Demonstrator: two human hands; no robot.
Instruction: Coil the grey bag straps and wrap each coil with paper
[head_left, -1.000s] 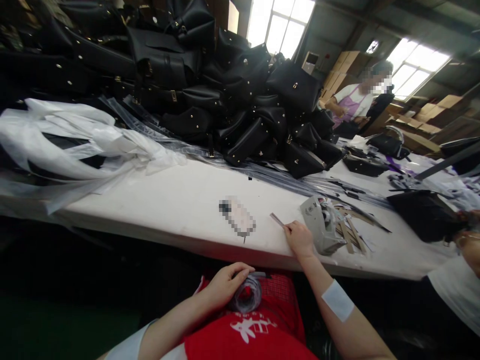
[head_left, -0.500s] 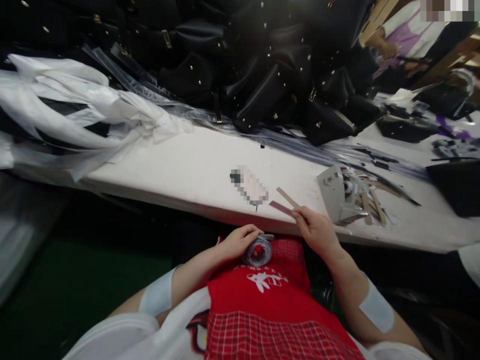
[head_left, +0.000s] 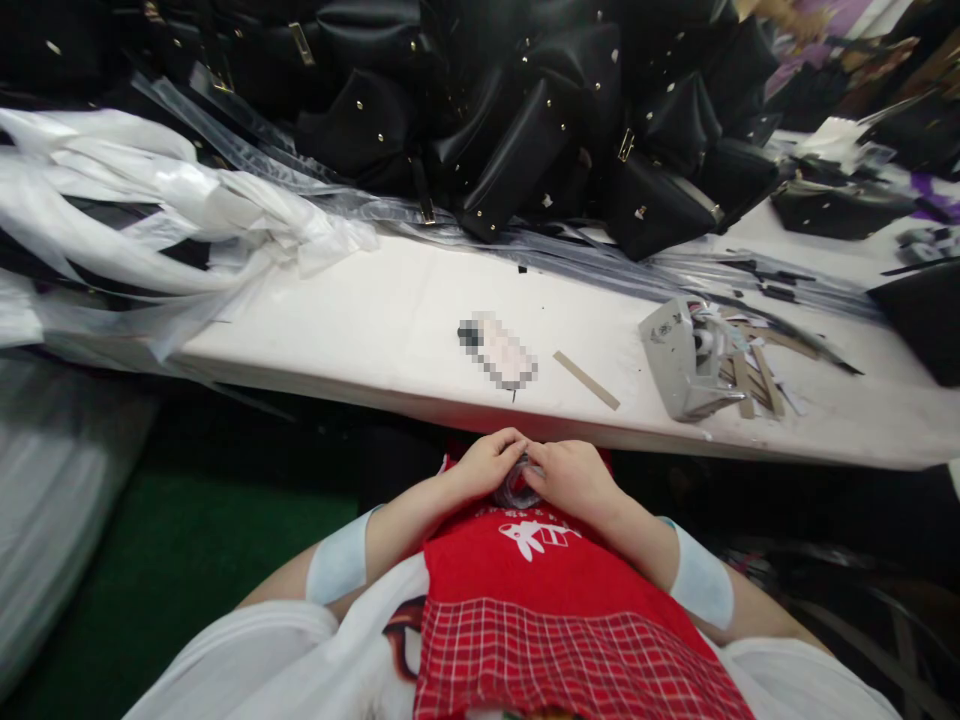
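In the head view, my left hand [head_left: 484, 467] is closed at the lap on a grey, translucent roll of strip, apparently tape [head_left: 512, 492]. My right hand [head_left: 571, 476] meets it from the other side, its fingers bent over the top of the roll. The fingertips of both hands nearly touch and hide much of the roll. A flat tan strip [head_left: 587, 381] lies on the white table [head_left: 337, 320] just beyond my hands. No second strip shows; whether one is under my fingers I cannot make out.
A pixelated oblong object [head_left: 499, 352] lies left of the strip. To the right stands a white box [head_left: 669, 358] with small items and strips beside it. Black bags [head_left: 517, 150] are heaped along the back. White plastic wrap [head_left: 180, 200] covers the left end.
My right hand has come down and left from the table edge to the roll. The purplish strip it held is out of sight; the tan strip lies on the table. The view has shifted slightly.
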